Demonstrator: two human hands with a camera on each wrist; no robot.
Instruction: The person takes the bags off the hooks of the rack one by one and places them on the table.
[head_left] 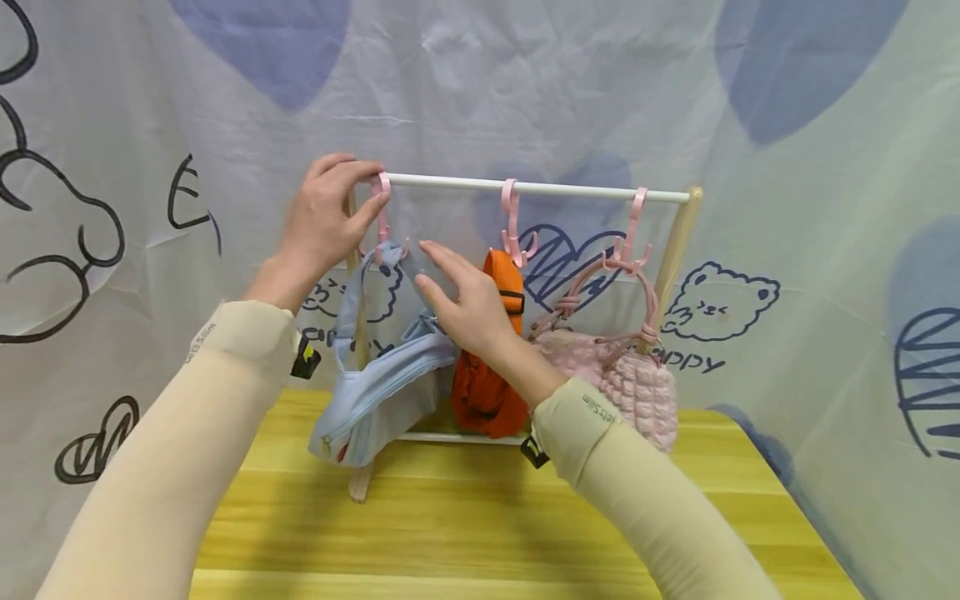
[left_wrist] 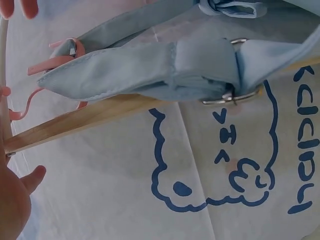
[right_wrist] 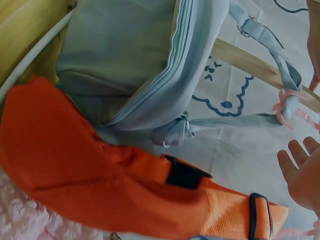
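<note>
My left hand (head_left: 325,207) is at the left end of the white rail, fingertips at the top of a pink hook (head_left: 383,218). In the left wrist view its thumb (left_wrist: 34,178) sticks out apart from the hook. A light-blue bag (head_left: 382,396) hangs from that hook by its strap (left_wrist: 125,75), which has a metal buckle. My right hand (head_left: 474,310) holds nothing, fingers extended toward the strap, and overlaps the orange waist bag (head_left: 491,396) in the head view. The orange bag hangs at the middle pink hook (head_left: 513,227).
A pink quilted handbag (head_left: 648,396) hangs from the right pink hook (head_left: 632,237), partly behind my right forearm. The rack's wooden posts (head_left: 678,246) carry the white rail (head_left: 450,181) and stand on a wooden table (head_left: 420,533). A printed cloth (head_left: 450,83) hangs close behind.
</note>
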